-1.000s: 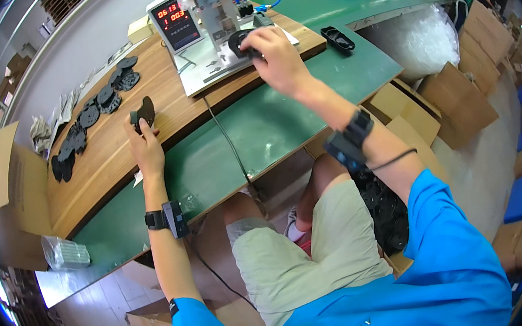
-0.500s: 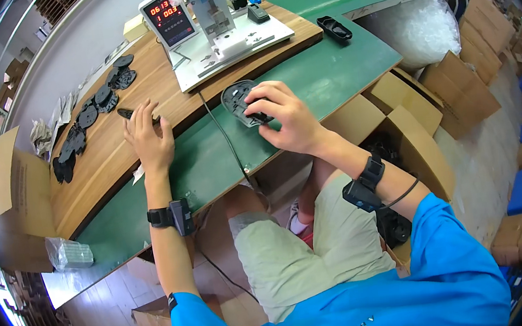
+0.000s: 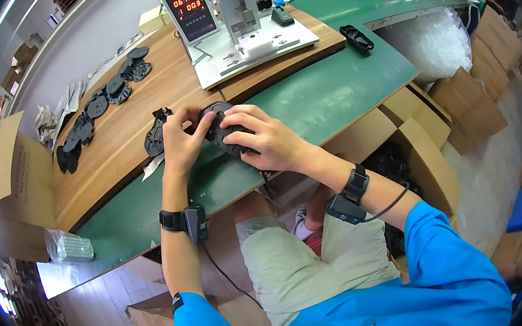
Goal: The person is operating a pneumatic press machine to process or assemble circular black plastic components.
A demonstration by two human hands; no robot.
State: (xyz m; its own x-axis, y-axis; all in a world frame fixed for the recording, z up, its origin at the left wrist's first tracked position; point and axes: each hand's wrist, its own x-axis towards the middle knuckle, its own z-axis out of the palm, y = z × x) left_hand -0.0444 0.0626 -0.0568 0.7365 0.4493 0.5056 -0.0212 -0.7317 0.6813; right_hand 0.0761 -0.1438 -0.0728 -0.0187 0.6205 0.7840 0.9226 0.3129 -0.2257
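A black oval plastic shell (image 3: 219, 112) with moulded detail inside is held between my hands, above the seam between the wooden board and the green table. My left hand (image 3: 182, 136) pinches its left edge with thumb and fingers. From the other side, my right hand (image 3: 268, 138) grips it, its fingers curled over the top and covering much of it. Just left of my left hand, a second black plastic part (image 3: 155, 135) lies on the wooden board (image 3: 124, 124).
A row of black plastic parts (image 3: 97, 107) runs along the board. Behind stands a bench press (image 3: 240, 11) with a red-digit display box (image 3: 190, 13). A black shell (image 3: 357, 38) sits on the green table (image 3: 329, 84). Open cardboard boxes (image 3: 424, 157) flank the table.
My right hand has brought the shell leftward. My left hand has come right from the board and now grips the shell too. The part formerly under my left hand now shows beside it.
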